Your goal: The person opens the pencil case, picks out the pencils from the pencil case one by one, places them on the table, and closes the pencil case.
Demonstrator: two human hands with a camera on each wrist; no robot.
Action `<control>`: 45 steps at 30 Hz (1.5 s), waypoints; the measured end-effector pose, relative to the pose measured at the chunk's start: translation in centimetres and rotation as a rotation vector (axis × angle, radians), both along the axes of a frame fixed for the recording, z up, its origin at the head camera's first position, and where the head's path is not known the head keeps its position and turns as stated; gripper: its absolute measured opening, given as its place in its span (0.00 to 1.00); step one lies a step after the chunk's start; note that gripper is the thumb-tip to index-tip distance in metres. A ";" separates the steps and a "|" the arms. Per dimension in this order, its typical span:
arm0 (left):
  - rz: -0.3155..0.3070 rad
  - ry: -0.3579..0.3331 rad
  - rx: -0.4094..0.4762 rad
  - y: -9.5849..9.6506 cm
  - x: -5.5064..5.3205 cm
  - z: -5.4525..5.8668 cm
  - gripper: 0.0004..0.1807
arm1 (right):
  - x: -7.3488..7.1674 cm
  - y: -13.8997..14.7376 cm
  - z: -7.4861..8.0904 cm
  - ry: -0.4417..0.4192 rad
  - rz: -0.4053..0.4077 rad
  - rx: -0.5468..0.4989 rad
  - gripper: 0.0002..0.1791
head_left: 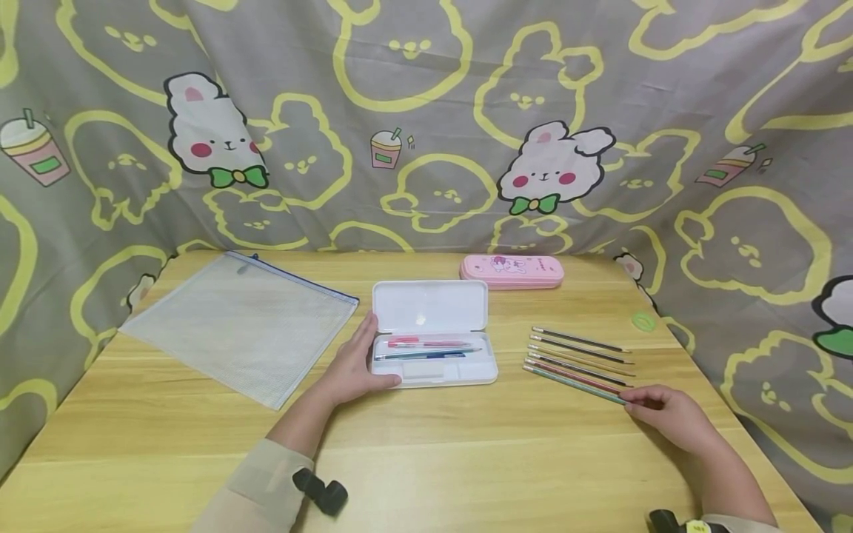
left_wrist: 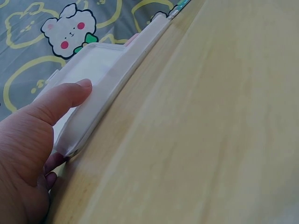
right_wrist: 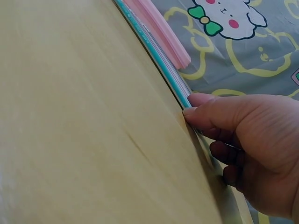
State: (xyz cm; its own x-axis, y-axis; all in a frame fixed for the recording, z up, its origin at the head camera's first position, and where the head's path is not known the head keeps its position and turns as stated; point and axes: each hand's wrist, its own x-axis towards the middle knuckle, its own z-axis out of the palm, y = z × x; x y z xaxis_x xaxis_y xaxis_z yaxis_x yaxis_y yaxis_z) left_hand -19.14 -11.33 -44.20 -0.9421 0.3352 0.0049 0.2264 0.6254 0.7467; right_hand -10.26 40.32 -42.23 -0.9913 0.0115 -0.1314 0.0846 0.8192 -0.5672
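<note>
A white plastic pencil case [head_left: 489,370] lies with its lid raised in the middle of the table. In it are several pens and pencils [head_left: 426,355], one with a pink cap. My left hand [head_left: 349,370] grips the case at its left end, thumb over the near rim, as the left wrist view also shows. To the right, several pencils [head_left: 580,348] lie side by side, slanted. My right hand [head_left: 669,414] pinches the right end of the nearest one, a teal pencil [right_wrist: 149,46], between thumb and forefinger. Its tip is hidden by the fingers.
A clear mesh zip pouch [head_left: 246,333] with a blue zip lies flat on the left. At the back stands a pink pencil case [head_left: 512,272]. A small green ring-shaped thing [head_left: 643,320] is near the right edge. A patterned curtain [head_left: 426,133] hangs behind the table.
</note>
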 end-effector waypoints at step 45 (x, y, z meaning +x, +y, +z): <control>0.004 -0.015 -0.002 -0.1 0.0 0.2 0.68 | -12.6 -20.5 1.8 0.025 0.394 -0.051 0.06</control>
